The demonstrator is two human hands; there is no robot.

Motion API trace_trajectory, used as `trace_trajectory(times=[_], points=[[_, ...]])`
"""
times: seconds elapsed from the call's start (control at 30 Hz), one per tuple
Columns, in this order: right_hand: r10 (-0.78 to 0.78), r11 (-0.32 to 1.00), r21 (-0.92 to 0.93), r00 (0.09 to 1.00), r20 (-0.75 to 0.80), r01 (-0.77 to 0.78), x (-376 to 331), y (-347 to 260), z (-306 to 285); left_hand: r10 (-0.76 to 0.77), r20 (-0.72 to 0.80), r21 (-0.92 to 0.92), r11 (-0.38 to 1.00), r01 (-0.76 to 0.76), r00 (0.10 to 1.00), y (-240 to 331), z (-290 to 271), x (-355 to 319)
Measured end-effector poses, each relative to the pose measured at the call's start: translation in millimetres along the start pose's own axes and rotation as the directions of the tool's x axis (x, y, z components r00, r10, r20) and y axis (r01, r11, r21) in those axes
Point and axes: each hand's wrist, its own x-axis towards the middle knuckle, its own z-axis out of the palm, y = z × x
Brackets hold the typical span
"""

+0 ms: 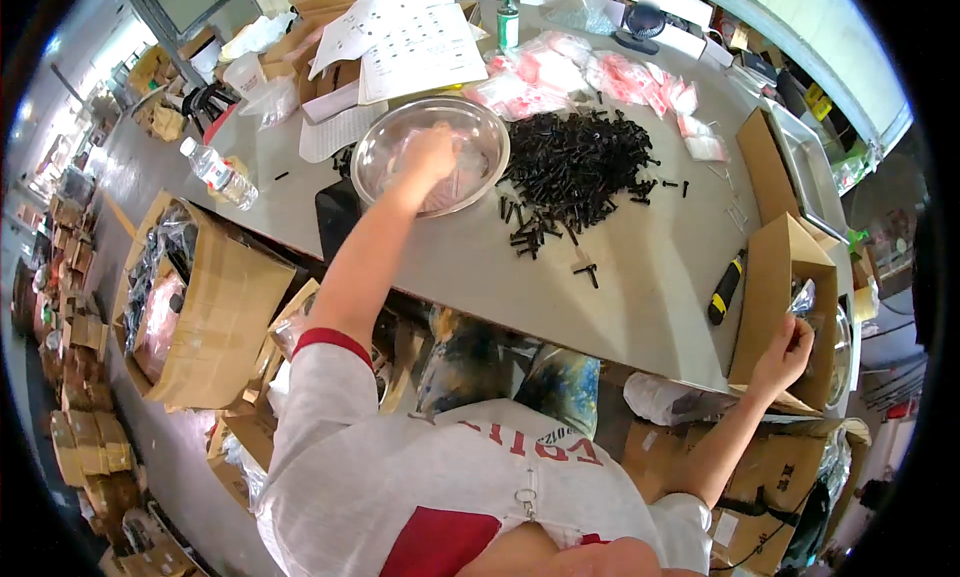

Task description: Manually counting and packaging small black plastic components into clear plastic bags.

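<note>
Clear plastic packets (468, 173) with a pinkish tint are gathered in a steel bowl (372, 155) near the far side of the table (640, 322), directly below the fingers of the left hand (430, 157), which is lowered inside the rim. These fingers are curled downward; whether a packet is pinched between them cannot be told. By the right hand (783, 359), an open cardboard box (757, 312) is reached at its near end, and a shiny packet (803, 296) is seen just beyond the fingertips; these fingers are bent and drawn close together, though it cannot be told whether the packet is gripped. Printed rows are borne by the white sheets (425, 57) behind the bowl, too small to be read; labels are carried by the green bottle (508, 25) and the clear bottle (222, 180), and red lettering is shown on the shirt (460, 477). To the right of the bowl, close beside it, black screws (585, 162) are heaped, with pink-and-clear bags (545, 69) spread behind them. Between the heap and the curved front edge, a bare stretch of grey surface is left, bounded on the right by a black-and-yellow cutter (727, 289) and the box. At the left edge, a dark flat object (337, 219) is set beside the bowl.
</note>
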Motion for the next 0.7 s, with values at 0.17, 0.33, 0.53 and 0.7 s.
trace_trajectory(times=[0.17,0.33,0.53,0.7], points=[[0.025,1.000,-0.017,0.982,0.186,-0.022,-31,-9,20,0.035,0.139,0.191,0.980,-0.061,0.990,-44,27,29],[0.025,0.999,0.016,0.924,0.381,-0.034,-54,-29,39,-0.033,-0.111,-0.029,0.999,0.030,0.993,-27,-3,16],[-0.165,0.984,0.150,0.796,0.583,0.094,-78,-69,73,-0.043,-0.265,-0.085,0.996,0.022,0.963,-5,-49,-27],[-0.333,0.922,0.377,0.675,0.658,0.087,-113,-103,103,-0.074,-0.038,-0.743,0.669,0.021,0.997,48,-40,-99]])
